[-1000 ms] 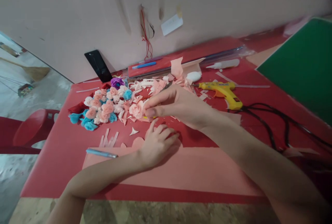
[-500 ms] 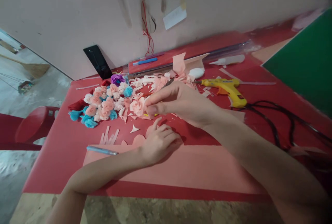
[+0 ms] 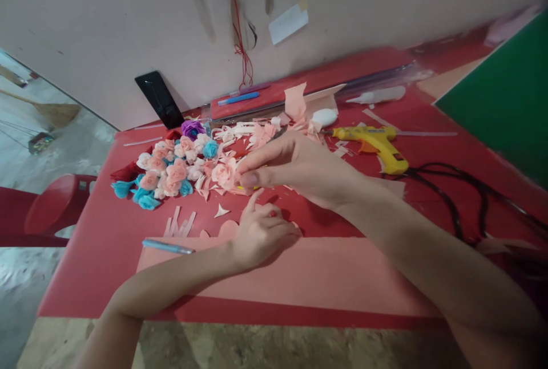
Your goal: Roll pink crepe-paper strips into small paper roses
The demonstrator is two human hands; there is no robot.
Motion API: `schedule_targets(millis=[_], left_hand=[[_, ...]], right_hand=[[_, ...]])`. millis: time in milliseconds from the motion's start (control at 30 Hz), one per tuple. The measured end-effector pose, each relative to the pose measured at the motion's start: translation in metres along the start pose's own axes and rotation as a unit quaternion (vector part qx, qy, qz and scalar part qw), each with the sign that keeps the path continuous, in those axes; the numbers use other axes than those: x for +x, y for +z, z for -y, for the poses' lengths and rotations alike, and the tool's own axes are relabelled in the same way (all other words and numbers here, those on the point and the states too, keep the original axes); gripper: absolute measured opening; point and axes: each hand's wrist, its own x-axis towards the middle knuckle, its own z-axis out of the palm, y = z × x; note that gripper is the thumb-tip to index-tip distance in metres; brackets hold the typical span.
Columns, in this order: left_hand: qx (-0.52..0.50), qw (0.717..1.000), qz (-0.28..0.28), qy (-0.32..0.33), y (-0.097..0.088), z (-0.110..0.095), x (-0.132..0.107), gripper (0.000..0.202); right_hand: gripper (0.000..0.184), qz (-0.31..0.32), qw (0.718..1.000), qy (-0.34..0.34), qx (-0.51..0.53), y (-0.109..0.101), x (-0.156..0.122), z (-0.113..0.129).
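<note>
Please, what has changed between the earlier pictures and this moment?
The left hand has shifted its fingers slightly: a small red gap now shows between them. The camera view has also moved a little. No grasp or release is visible. The right hand stays pinched at the pink flower; the glue gun and phone stay in place.

My right hand (image 3: pixel 306 170) covers the three-o'clock side of the pink flower (image 3: pixel 223 175), my left hand (image 3: pixel 261 238) hides its palm, and toward two o'clock the green board (image 3: pixel 509 75) is cut off.
</note>
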Motion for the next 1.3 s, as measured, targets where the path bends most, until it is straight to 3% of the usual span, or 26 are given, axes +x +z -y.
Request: schedule_targets(millis=[533, 1300], left_hand=[[0.076, 0.991, -0.076, 0.075, 0.0083, 0.0043, -0.0033, 0.009], [0.059, 0.993, -0.063, 0.075, 0.0071, 0.0046, -0.0022, 0.013]], right_hand=[[0.005, 0.011, 1.0, -0.002, -0.002, -0.0019, 0.0012, -0.0039], [0.006, 0.005, 1.0, 0.008, 0.0, -0.0006, 0.0009, -0.0022]])
